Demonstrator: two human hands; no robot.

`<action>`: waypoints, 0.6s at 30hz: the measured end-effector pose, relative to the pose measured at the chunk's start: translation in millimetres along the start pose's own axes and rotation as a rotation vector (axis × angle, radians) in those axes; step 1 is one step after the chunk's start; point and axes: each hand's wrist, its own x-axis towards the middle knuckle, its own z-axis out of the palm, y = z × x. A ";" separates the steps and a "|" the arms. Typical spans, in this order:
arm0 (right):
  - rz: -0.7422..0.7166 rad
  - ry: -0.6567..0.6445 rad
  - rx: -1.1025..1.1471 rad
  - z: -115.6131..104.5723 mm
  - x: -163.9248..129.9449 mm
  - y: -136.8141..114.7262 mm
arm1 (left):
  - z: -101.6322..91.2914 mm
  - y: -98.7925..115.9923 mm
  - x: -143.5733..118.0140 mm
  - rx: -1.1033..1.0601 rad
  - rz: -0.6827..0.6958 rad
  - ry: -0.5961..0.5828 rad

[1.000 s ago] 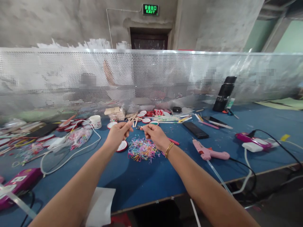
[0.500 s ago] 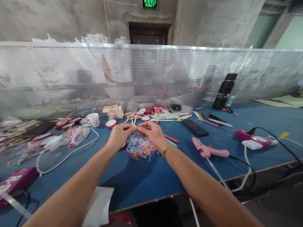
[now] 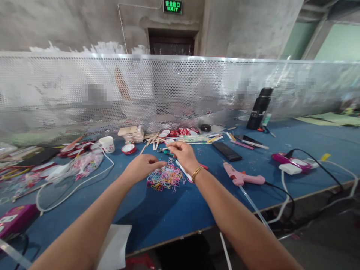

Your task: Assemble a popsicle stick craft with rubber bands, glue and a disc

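Note:
My left hand (image 3: pixel 143 167) hovers at the left edge of a tangled heap of small coloured rubber bands (image 3: pixel 165 177). Its fingers point right over the heap, slightly apart, with nothing visible in them. Just behind the heap, my right hand (image 3: pixel 182 153) is closed in a pinch. A short, thin pale stick (image 3: pixel 165 147) pokes out to the left from its fingertips; its exact kind is hard to make out. Under the right hand lie a white stick-like piece (image 3: pixel 183 170) and a partly covered teal-handled tool (image 3: pixel 168 152).
A pink glue gun (image 3: pixel 242 176) and a black phone (image 3: pixel 227 151) lie to the right. Behind are wooden sticks (image 3: pixel 152 140), red-and-white round lids (image 3: pixel 128 149) and a paper cup (image 3: pixel 107 144). A black bottle (image 3: pixel 260 108) stands near the perforated screen (image 3: pixel 180 86). Cables cross both sides.
My hands were together at the fingertips and have parted. The left dropped down toward the rubber bands, while the right stayed up with the pale stick. The view shifted slightly right.

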 end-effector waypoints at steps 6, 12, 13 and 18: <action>-0.088 -0.214 -0.131 5.2 -8.4 0.7 | -1.6 -7.8 5.3 -0.016 0.009 0.027; -0.040 -0.264 -0.379 -4.0 6.7 4.7 | -3.6 -0.3 3.5 -0.144 -0.072 0.058; -0.064 -0.243 -0.535 -8.1 14.1 4.7 | -4.3 2.1 2.6 -0.224 -0.121 0.080; -0.040 -0.348 -1.353 -20.0 55.3 12.3 | -8.1 4.2 1.3 -0.722 -0.341 0.103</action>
